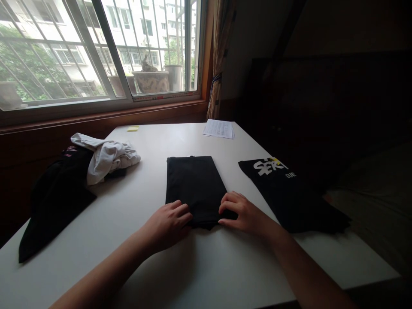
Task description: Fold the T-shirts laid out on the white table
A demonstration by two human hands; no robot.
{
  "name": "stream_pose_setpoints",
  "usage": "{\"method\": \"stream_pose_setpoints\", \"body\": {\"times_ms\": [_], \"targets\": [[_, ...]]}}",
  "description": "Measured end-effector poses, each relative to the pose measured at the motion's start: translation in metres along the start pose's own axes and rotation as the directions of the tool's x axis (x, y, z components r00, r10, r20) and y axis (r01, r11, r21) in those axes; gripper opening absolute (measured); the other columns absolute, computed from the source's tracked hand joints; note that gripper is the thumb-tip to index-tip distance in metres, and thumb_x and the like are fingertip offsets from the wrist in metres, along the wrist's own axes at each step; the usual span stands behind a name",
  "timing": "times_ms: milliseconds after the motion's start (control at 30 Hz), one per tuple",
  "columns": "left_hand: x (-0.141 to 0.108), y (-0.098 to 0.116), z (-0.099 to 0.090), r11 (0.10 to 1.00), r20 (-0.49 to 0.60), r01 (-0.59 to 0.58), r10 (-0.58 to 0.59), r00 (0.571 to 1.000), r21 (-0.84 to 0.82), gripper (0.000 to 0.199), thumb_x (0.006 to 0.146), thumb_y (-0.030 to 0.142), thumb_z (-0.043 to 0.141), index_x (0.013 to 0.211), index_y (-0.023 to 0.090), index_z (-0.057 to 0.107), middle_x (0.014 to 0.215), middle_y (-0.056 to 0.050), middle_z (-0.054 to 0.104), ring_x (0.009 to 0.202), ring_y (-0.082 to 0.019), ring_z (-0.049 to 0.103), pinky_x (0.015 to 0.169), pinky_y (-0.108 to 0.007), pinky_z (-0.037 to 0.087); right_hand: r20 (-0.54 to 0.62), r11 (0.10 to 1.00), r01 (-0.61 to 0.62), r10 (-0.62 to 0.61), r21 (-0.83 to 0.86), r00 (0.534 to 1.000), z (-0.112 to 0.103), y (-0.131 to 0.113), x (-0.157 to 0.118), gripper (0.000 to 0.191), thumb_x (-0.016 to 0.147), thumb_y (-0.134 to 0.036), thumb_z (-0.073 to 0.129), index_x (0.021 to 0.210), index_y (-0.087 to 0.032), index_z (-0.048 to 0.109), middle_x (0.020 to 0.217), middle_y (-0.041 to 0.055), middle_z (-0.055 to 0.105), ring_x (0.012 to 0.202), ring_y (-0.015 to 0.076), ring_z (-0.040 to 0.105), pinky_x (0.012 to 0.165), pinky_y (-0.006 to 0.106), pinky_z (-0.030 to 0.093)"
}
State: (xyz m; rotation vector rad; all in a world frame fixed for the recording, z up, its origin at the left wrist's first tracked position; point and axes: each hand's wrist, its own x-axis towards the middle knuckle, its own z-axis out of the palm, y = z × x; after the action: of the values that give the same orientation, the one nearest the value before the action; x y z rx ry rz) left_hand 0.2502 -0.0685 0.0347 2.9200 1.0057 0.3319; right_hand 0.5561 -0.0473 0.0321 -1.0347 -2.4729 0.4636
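A folded black garment lies flat on the white table in front of me, shaped as a neat rectangle. My left hand grips its near left corner, fingers curled over the cloth and thumb hidden. At the near right corner, my right hand pinches the edge between thumb and bent fingers. The near edge shows a few stacked layers. To the right rests a black T-shirt with white and yellow lettering, apart from my hand.
A loose heap of dark clothes with a white garment on top sits at the table's left edge. Papers and a yellow note lie at the far end of the white table. A barred window is beyond.
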Motion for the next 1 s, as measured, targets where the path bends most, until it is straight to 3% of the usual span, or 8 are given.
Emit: {"method": "stream_pose_setpoints", "body": {"times_ms": [167,333,700,1000], "targets": [[0.0,0.0,-0.004,0.999,0.0,-0.024,0.024,1.0,0.029,0.005,0.093,0.019,0.056,0.09,0.02,0.061,0.093,-0.004,0.061,0.082,-0.021,0.053,0.069,-0.034,0.046,0.013,0.999,0.037,-0.038,0.018,0.999,0.003,-0.002,0.0,0.012,0.084,-0.02,0.076,0.093,-0.022,0.069,0.097,0.0039,0.064,0.092,0.0196,0.058,0.081,0.033,0.048],[-0.001,-0.003,-0.006,0.996,0.051,-0.077,0.075,0.996,0.036,0.01,0.091,0.012,0.055,0.084,0.019,0.056,0.09,-0.004,0.057,0.079,-0.02,0.05,0.068,-0.033,0.045,0.044,1.0,0.015,-0.015,-0.005,0.999,0.004,-0.005,-0.001,0.018,0.082,-0.006,0.065,0.089,-0.021,0.066,0.098,0.0032,0.063,0.091,0.0176,0.058,0.08,0.03,0.049],[-0.009,-0.013,-0.019,0.986,0.131,-0.158,0.164,0.978,-0.059,0.02,0.098,0.01,0.049,0.081,0.02,0.053,0.083,-0.003,0.054,0.081,-0.018,0.049,0.078,-0.033,0.046,0.123,0.995,-0.043,0.032,0.085,0.992,-0.005,-0.007,-0.006,0.012,0.081,-0.009,0.067,0.083,-0.022,0.067,0.103,0.0038,0.063,0.094,0.0179,0.061,0.078,0.028,0.051],[-0.011,-0.002,-0.02,0.997,0.15,-0.055,0.047,0.987,0.049,0.017,0.098,0.013,0.045,0.087,0.02,0.055,0.086,-0.004,0.057,0.074,-0.019,0.052,0.069,-0.034,0.047,0.135,0.994,-0.053,0.04,0.094,0.99,-0.008,-0.011,-0.008,0.006,0.084,-0.016,0.071,0.083,-0.022,0.07,0.101,0.0027,0.064,0.091,0.0171,0.062,0.076,0.029,0.05]]}}
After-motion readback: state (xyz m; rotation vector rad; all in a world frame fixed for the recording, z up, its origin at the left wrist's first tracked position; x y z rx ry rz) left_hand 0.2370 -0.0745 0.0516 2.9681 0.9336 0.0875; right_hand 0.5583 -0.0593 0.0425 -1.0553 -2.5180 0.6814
